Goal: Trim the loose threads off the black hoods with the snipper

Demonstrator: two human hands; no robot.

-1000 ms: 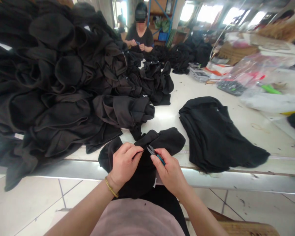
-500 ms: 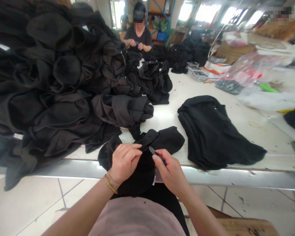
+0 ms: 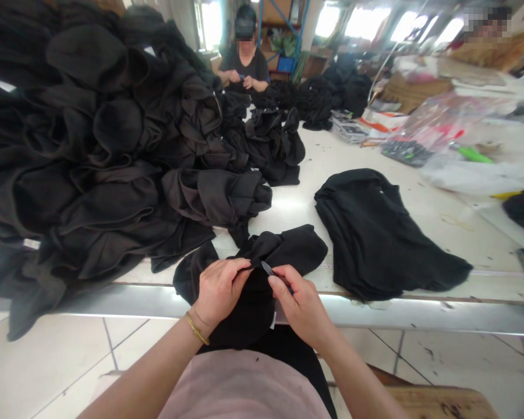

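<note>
A black garment (image 3: 244, 317) lies bunched over the table's near edge and hangs toward my lap. My left hand (image 3: 222, 290) is closed on its cloth, thumb and fingertips pinching a fold. From the right, my right hand (image 3: 300, 295) grips thread snips (image 3: 268, 269), their grey blades pointing up and left. The blade tips are at the pinched fold, close to my left fingertips; whether they touch the cloth I cannot tell. Most of the snips' handle is hidden in my palm.
A tall heap of black garments (image 3: 91, 134) fills the left side. On the right lies a flat stack of black garments (image 3: 371, 238). Plastic bags (image 3: 463, 139) and papers are beyond it on the white table (image 3: 318, 163). A co-worker (image 3: 244, 61) sits at the far end.
The snips' blades have shifted slightly left and look closer together. My left fingers have drawn a little tighter on the fold. The garment stays in place.
</note>
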